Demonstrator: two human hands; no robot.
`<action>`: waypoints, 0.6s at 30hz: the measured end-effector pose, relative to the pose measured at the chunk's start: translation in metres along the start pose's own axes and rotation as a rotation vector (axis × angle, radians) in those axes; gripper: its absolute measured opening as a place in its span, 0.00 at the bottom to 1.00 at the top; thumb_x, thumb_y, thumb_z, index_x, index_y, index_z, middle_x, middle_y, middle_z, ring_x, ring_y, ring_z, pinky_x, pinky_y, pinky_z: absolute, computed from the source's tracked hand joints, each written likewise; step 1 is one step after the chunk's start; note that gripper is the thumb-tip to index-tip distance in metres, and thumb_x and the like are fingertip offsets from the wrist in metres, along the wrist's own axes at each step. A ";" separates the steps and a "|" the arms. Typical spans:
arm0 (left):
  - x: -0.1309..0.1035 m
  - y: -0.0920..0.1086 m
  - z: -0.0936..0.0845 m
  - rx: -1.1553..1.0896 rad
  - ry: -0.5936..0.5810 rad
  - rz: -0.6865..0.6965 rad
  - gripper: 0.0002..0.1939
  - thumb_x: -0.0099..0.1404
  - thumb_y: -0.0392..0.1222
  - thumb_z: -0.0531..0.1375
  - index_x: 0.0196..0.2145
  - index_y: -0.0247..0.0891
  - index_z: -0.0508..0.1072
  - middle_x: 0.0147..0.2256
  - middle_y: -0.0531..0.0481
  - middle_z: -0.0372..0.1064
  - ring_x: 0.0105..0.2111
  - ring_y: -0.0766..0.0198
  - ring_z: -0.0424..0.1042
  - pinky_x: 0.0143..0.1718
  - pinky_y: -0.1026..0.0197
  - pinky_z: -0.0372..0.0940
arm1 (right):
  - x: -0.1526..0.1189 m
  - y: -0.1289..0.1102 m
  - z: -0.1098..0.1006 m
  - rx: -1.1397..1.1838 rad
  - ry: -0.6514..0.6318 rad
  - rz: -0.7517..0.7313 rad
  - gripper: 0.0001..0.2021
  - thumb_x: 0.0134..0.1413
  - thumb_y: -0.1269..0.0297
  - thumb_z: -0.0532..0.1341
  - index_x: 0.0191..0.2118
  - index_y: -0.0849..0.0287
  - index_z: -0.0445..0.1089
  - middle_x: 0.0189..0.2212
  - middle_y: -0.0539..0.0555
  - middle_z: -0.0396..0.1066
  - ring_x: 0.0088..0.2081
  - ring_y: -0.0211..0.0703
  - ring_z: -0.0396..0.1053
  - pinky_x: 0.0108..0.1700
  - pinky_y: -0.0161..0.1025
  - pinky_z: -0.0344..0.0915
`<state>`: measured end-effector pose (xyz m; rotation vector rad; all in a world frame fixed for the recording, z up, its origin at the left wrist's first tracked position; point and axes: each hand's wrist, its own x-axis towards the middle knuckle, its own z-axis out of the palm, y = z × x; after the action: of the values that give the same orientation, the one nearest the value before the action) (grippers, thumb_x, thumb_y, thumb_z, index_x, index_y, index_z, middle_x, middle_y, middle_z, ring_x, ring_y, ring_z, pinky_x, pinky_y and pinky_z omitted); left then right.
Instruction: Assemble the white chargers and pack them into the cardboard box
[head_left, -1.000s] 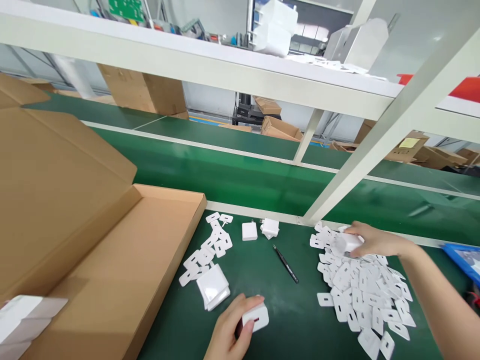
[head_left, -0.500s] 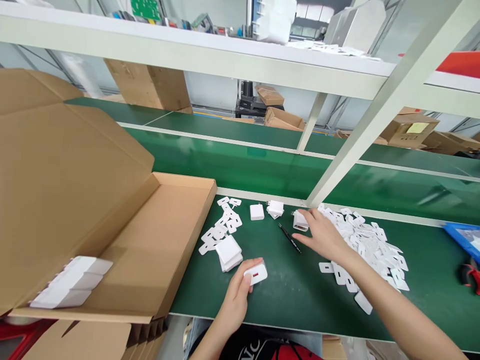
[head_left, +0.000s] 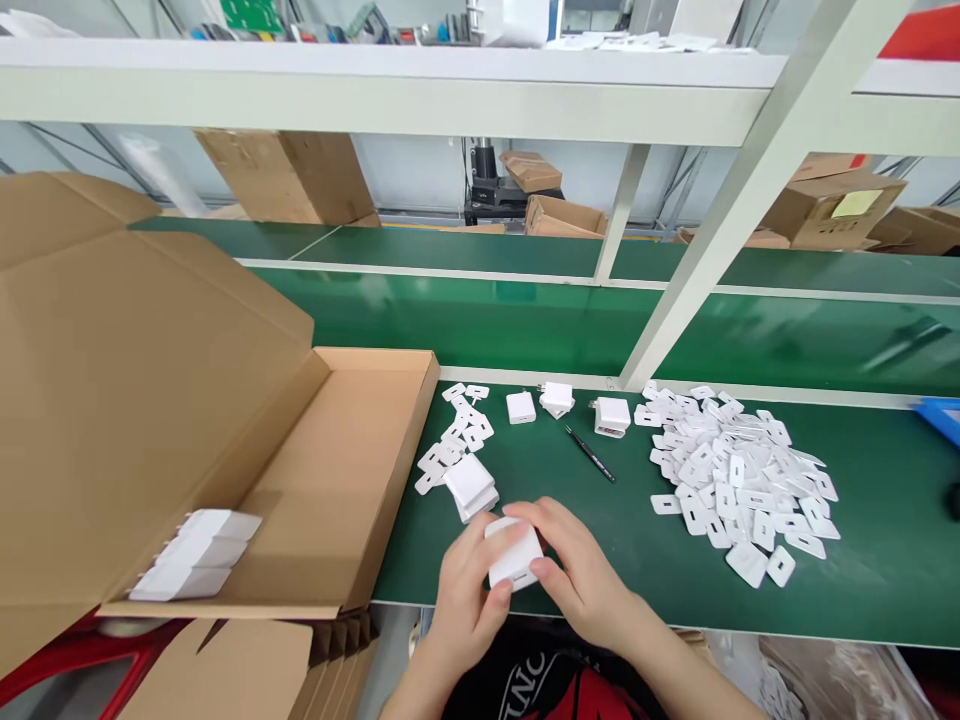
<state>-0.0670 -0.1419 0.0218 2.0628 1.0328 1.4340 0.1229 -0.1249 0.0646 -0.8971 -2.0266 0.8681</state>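
Observation:
Near the front edge of the green table, a white charger (head_left: 514, 556) is held between both hands. My left hand (head_left: 466, 590) wraps its left side, and my right hand (head_left: 574, 570) grips it from the right with thumb and fingers. Just beyond them lies a small stack of white chargers (head_left: 471, 484). Farther back stand a single charger (head_left: 521, 407), a pair of chargers (head_left: 556, 398) and another stack (head_left: 612, 415). Black tweezers (head_left: 590, 454) rest on the table in front of these.
A large pile of white slotted plates (head_left: 739, 480) spreads on the right, with a smaller group of plates (head_left: 456, 440) on the left. An open cardboard box (head_left: 360, 420) stands at left, holding several white chargers (head_left: 196, 552). A slanted white post (head_left: 697, 270) rises behind the table.
My right hand has left the stack of chargers at the back and come to the charger in my left hand. That charger is turned, showing a different face. The view has shifted slightly.

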 end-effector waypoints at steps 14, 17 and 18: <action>0.025 -0.052 -0.041 0.683 -0.044 -0.122 0.20 0.78 0.47 0.51 0.61 0.40 0.71 0.54 0.38 0.73 0.54 0.48 0.68 0.54 0.48 0.60 | -0.048 0.055 -0.091 -0.723 0.259 0.375 0.18 0.72 0.53 0.53 0.58 0.51 0.73 0.57 0.63 0.69 0.60 0.62 0.67 0.60 0.61 0.68; 0.023 -0.053 -0.042 0.647 -0.066 -0.119 0.21 0.77 0.47 0.51 0.63 0.40 0.68 0.57 0.37 0.70 0.56 0.47 0.66 0.57 0.46 0.60 | -0.075 0.074 -0.099 -0.918 0.206 0.400 0.19 0.69 0.55 0.54 0.56 0.55 0.75 0.54 0.65 0.71 0.56 0.65 0.68 0.53 0.60 0.69; 0.022 -0.051 -0.042 0.642 -0.058 -0.110 0.22 0.77 0.48 0.51 0.64 0.40 0.67 0.59 0.36 0.68 0.57 0.45 0.65 0.58 0.44 0.59 | -0.082 0.079 -0.099 -0.971 0.188 0.406 0.18 0.69 0.56 0.54 0.55 0.56 0.75 0.53 0.66 0.72 0.55 0.65 0.68 0.51 0.60 0.70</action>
<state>-0.1188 -0.0951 0.0158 2.3943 1.7199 1.0619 0.2680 -0.1221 0.0221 -1.8719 -2.0990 -0.0969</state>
